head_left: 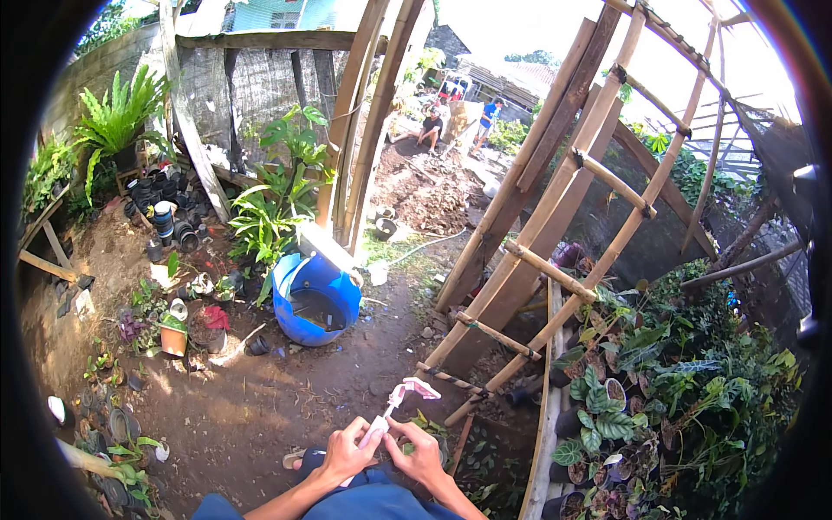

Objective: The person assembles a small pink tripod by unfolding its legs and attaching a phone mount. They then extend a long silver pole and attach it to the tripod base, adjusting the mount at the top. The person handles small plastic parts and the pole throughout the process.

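Note:
In front of my body I hold a slim white-and-pink object (418,387). Its pale lower part runs between my hands, and its pink upper end bends over to the right; its exact kind is not clear. My left hand (348,452) is closed round the white lower part, thumb on top. From the other side, my right hand (419,452) pinches at the same part with bent fingers. A potted plant (431,427) shows partly behind my right hand.
A cut blue barrel (316,303) stands ahead on the soil. A bamboo ladder (555,277) leans at the right, beside dense potted plants (607,416). Black pots (165,221) and an orange pot (173,336) lie left. Two people (487,121) are far off.

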Motion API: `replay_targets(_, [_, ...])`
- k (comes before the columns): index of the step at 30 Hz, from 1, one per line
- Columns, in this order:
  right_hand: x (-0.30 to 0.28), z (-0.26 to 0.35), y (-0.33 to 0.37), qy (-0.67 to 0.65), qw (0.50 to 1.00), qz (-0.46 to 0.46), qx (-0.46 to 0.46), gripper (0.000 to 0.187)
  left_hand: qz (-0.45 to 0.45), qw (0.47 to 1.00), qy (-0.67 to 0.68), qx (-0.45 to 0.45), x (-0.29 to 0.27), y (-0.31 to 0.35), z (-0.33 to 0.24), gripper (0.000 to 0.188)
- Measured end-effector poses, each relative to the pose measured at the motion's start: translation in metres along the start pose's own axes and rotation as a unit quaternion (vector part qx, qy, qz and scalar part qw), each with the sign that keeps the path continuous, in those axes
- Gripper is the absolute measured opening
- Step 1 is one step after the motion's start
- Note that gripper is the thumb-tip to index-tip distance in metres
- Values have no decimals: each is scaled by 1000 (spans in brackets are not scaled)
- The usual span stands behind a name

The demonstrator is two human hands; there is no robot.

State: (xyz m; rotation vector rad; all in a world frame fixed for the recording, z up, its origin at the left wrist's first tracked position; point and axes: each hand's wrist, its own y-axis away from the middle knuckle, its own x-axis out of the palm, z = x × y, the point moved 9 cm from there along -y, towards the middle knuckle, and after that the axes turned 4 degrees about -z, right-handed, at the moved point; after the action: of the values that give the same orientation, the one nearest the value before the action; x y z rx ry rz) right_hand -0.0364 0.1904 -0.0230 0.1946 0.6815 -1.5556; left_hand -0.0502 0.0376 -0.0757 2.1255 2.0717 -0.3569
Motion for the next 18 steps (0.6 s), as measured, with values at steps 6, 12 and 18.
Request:
replay_targets(6, [9,-1,-1,-6,999,38,-12,53,-19,999,33,-20,-1,3,7,30])
replay_targets(12, [12,4,-6,-19,999,49,-11,52,-11,997,67,-27,3,-2,10,31])
replay_targets(18, [3,8,-4,-16,1000,12,4,45,91,971,195,-103,32,-12,21,31])
